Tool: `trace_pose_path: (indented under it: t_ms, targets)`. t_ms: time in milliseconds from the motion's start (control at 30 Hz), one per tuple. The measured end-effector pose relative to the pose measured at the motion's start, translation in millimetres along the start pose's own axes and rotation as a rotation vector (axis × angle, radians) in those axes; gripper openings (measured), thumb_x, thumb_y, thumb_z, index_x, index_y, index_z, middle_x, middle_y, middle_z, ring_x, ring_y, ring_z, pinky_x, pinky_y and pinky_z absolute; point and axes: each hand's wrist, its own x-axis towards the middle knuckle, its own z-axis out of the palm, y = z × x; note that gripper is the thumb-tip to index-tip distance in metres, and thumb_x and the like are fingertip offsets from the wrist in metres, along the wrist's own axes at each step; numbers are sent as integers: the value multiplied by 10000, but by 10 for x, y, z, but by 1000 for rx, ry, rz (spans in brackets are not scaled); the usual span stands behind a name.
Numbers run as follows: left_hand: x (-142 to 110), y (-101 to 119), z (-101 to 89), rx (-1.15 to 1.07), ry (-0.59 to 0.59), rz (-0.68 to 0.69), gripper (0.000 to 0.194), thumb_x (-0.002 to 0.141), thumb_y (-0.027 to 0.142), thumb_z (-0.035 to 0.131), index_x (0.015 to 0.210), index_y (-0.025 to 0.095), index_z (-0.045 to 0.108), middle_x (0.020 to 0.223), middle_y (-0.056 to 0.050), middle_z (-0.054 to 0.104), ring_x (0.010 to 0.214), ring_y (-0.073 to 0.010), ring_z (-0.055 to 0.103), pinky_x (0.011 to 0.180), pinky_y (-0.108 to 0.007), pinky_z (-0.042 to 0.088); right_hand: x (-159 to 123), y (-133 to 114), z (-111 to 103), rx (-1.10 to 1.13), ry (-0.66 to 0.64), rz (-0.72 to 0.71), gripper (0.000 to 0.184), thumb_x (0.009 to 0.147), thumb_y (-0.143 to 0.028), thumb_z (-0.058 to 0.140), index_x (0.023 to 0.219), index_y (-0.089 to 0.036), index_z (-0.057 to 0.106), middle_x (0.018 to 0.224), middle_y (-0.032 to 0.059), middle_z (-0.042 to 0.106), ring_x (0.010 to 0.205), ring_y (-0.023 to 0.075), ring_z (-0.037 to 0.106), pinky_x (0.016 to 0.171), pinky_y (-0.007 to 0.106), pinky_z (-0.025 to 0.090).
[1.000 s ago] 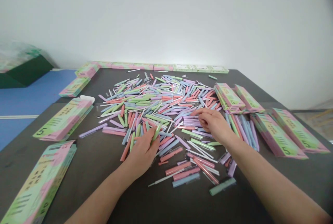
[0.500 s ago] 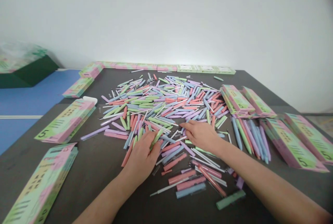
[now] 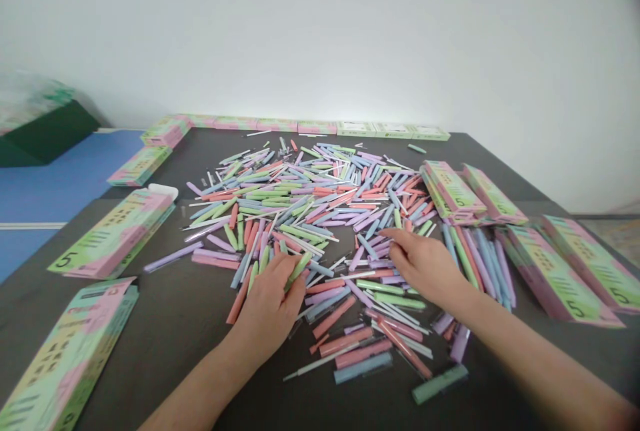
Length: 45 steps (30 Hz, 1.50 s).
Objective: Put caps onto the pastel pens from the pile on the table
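Observation:
A wide heap of pastel pen parts (image 3: 280, 194), in green, pink, blue and purple, covers the middle of the dark table. Thin white refills (image 3: 330, 359) lie mixed among them. My left hand (image 3: 274, 294) is at the heap's near left side, closed around a green pen barrel (image 3: 299, 269) that sticks out between thumb and fingers. Over the near right part of the heap, my right hand (image 3: 425, 264) has its index finger stretched left above purple and blue pieces. Nothing shows in its grasp, though its underside is hidden. Two green barrels (image 3: 395, 294) lie just below it.
Printed boxes stand at left (image 3: 113, 231), at right (image 3: 453, 191) and in a row along the back edge (image 3: 320, 127). A row of pens (image 3: 470, 254) lies beside the right boxes. A dark green bin (image 3: 50, 134) sits on a blue surface at far left.
My right hand has moved right across the heap, uncovering green barrels and purple pieces. My left hand stays nearly in place, still holding the green pen barrel. The view has shifted slightly.

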Motion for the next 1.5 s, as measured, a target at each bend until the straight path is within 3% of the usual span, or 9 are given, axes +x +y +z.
trace_pose_path:
  t_ms: [100, 200, 367, 500, 700, 900, 1067, 1233, 1500]
  targets:
    - [-9, -3, -3, 0, 3, -3, 156, 933, 219, 446, 863, 175, 578, 903, -45, 575, 835, -193, 532, 754, -306, 396, 158, 86, -63, -78, 0, 116, 415, 923, -223, 338, 1246, -167, 592, 947, 106, 752, 815, 243, 709, 712, 316, 476]
    - [-15, -3, -5, -3, 4, -16, 159, 933, 220, 445, 849, 175, 571, 878, -39, 569, 813, -189, 527, 746, -307, 392, 291, 96, -40, -200, -119, 173, 416, 918, -223, 338, 1260, -126, 554, 960, 163, 738, 846, 292, 710, 689, 345, 480]
    - [0, 1, -1, -5, -7, -20, 155, 925, 211, 444, 844, 174, 571, 855, -36, 561, 796, -188, 524, 730, -304, 390, 342, -74, 110, -224, -199, 127, 435, 906, -186, 353, 1297, -48, 488, 959, 205, 723, 934, 316, 693, 811, 403, 479]
    - [8, 2, 0, 8, -3, -15, 152, 918, 209, 445, 847, 176, 575, 862, -37, 567, 797, -190, 527, 725, -300, 394, 293, -290, 178, -201, -175, 52, 488, 915, -214, 358, 1374, -59, 417, 975, 179, 726, 880, 299, 701, 999, 541, 346]
    - [6, -5, -4, 27, -5, -25, 151, 914, 230, 459, 828, 175, 569, 843, -29, 571, 767, -183, 529, 698, -293, 393, 223, -458, 177, -146, -135, -16, 492, 906, -207, 360, 1375, -78, 433, 957, 149, 732, 841, 273, 707, 843, 407, 471]
    - [-2, -37, -3, 20, -19, -14, 152, 923, 249, 454, 862, 180, 575, 859, -28, 577, 783, -183, 530, 719, -295, 396, 324, -64, 53, -259, -136, 293, 431, 915, -209, 334, 1245, 14, 499, 905, 231, 712, 860, 330, 710, 720, 394, 517]
    - [-9, -50, 6, 12, -29, -28, 149, 922, 256, 449, 872, 187, 572, 866, -31, 581, 803, -190, 538, 738, -302, 403, 307, 130, 67, -298, -202, 310, 380, 903, -163, 340, 1143, 11, 578, 923, 259, 701, 884, 341, 712, 710, 395, 523]
    - [-2, -47, 11, 5, -34, -33, 156, 925, 269, 443, 873, 191, 567, 892, -38, 587, 821, -195, 540, 761, -311, 409, 231, -72, 134, -273, -212, 231, 512, 904, -208, 362, 1366, 7, 412, 887, 226, 720, 852, 339, 717, 687, 401, 525]
    - [-3, -29, -7, 35, -35, -24, 171, 929, 275, 430, 868, 190, 565, 871, -42, 587, 797, -198, 537, 747, -318, 420, 33, -381, 69, -243, -227, 93, 561, 886, -154, 359, 1419, 22, 348, 883, 215, 723, 784, 310, 719, 634, 365, 519]
